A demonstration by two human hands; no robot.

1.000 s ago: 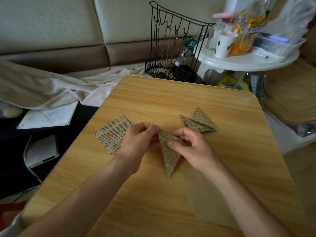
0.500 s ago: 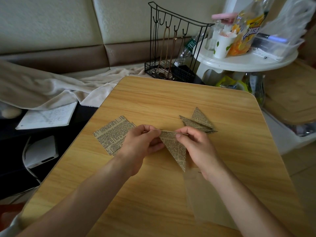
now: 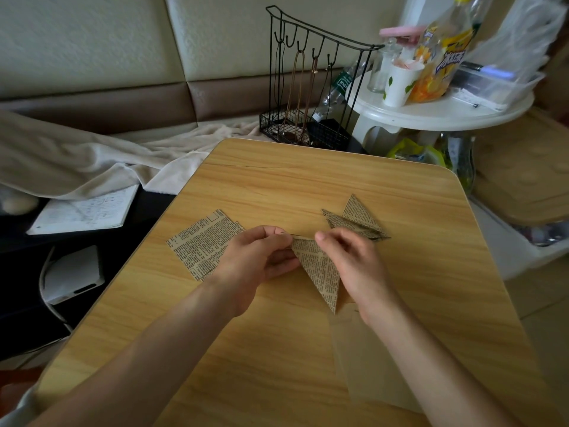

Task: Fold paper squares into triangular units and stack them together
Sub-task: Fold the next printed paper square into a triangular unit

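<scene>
A folded triangular unit (image 3: pixel 318 269) of newsprint-patterned paper hangs point-down just above the wooden table (image 3: pixel 308 180). My left hand (image 3: pixel 258 260) pinches its upper left corner and my right hand (image 3: pixel 354 260) pinches its upper right edge. Flat paper squares (image 3: pixel 201 241) in the same print lie to the left, partly under my left hand. Behind my right hand lies a small pile of finished triangular units (image 3: pixel 357 218).
A translucent sheet (image 3: pixel 369 365) lies under my right forearm. A black wire rack (image 3: pixel 308 87) stands beyond the table's far edge. At the back right, a white round side table (image 3: pixel 440 112) holds a cup, bottles and a bag. A blanket and a notebook lie at left.
The triangle's lower point has swung from pointing toward me to slanting down to the right, and its top edge now runs level between both hands. The hands stayed almost in place.
</scene>
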